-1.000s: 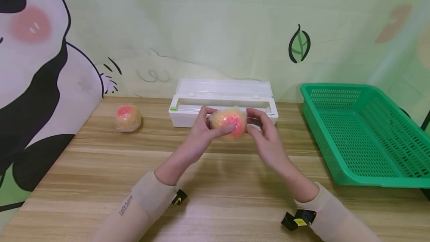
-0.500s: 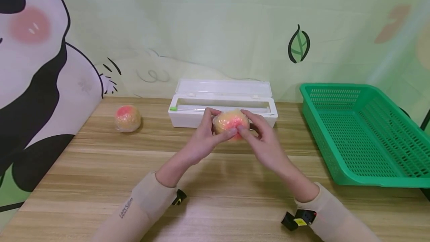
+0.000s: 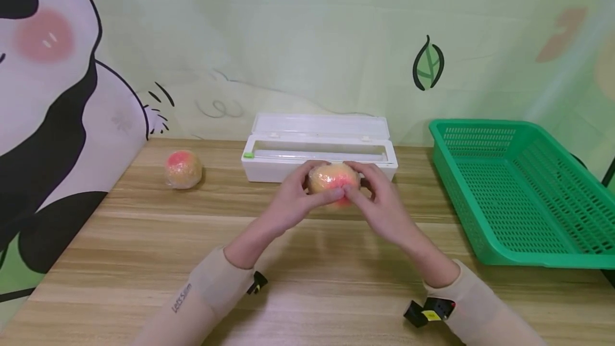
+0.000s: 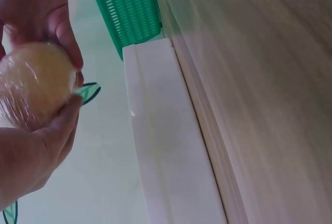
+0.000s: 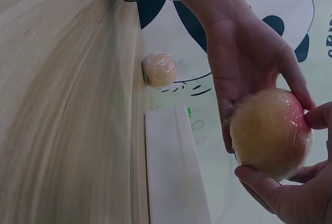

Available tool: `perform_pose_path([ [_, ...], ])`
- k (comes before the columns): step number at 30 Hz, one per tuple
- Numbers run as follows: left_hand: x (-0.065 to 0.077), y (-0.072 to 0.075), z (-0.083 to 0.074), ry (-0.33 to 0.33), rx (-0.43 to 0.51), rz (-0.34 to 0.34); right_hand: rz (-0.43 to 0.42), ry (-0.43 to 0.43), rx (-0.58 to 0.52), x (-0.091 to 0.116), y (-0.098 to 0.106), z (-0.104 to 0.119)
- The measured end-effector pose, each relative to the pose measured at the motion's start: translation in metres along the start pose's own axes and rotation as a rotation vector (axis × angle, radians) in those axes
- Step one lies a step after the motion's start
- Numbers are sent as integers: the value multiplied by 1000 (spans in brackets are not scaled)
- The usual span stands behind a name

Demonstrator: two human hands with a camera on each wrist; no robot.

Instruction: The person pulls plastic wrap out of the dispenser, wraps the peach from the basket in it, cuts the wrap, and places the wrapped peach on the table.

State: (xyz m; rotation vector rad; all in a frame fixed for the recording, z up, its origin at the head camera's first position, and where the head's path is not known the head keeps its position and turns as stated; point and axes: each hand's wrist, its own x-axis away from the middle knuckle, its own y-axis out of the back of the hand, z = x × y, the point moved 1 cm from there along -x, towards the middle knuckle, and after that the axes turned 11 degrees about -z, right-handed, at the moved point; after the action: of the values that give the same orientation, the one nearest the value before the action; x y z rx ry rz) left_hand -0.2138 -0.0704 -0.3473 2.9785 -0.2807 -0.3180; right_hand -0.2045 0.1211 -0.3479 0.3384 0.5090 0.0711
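Note:
Both hands hold a yellow peach (image 3: pixel 331 176) with a pink blush, wrapped in shiny cling film, above the table in front of the white dispenser. My left hand (image 3: pixel 290 202) grips its left side, and my right hand (image 3: pixel 386 210) grips the right. The thumbs lie over the near pink face, their tips meeting. Fingers of both hands curve around the far side, partly hidden in the head view. In the right wrist view the film on the peach (image 5: pixel 270 133) looks tight and creased. A second wrapped peach (image 3: pixel 183 170) rests on the table at the left.
Behind the hands stands a white cling film dispenser (image 3: pixel 264 170), its clear lid raised, a film roll (image 3: pixel 317 155) inside and a green slider (image 3: pixel 247 155) at its left end. A green perforated basket (image 3: pixel 490 239) sits at the right. A printed cloth backdrop (image 3: pixel 307 57) closes off the far side.
The peach has shifted slightly right and nearer to me. My right hand has closed in, its thumb moving from the peach's right edge onto the near face beside the left thumb.

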Motion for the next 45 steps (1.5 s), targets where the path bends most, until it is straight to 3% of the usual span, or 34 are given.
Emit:
perform_pose_path([
  [7,-1,6,-5,-9,-99,47,46,-11,2,-1,2,3],
  [13,1,8,-7,-17,-268,1,63,-118,-24,-1,1,2],
  [15,2,7,-8,-100,-350,-28,65,-150,-50,0,0,1],
  [20,4,-1,-11,-429,-552,-55,63,-196,-91,1,2,0],
  [22,4,-2,-11,-496,-601,-46,62,-208,-87,2,3,0],
  [24,2,-2,-9,-514,-624,-36,63,-224,-72,2,4,0],
  [27,1,4,-3,-463,-624,-34,78,-234,-6,3,5,-1],
  [31,2,25,7,-349,-617,-77,109,-180,152,2,12,-5],
  [33,3,39,13,-301,-618,-105,113,-148,223,1,16,-6],
  [39,11,84,25,-202,-595,-138,124,-138,284,0,30,-7],
  [45,28,131,27,-49,-741,-123,129,-96,325,5,34,-14],
])
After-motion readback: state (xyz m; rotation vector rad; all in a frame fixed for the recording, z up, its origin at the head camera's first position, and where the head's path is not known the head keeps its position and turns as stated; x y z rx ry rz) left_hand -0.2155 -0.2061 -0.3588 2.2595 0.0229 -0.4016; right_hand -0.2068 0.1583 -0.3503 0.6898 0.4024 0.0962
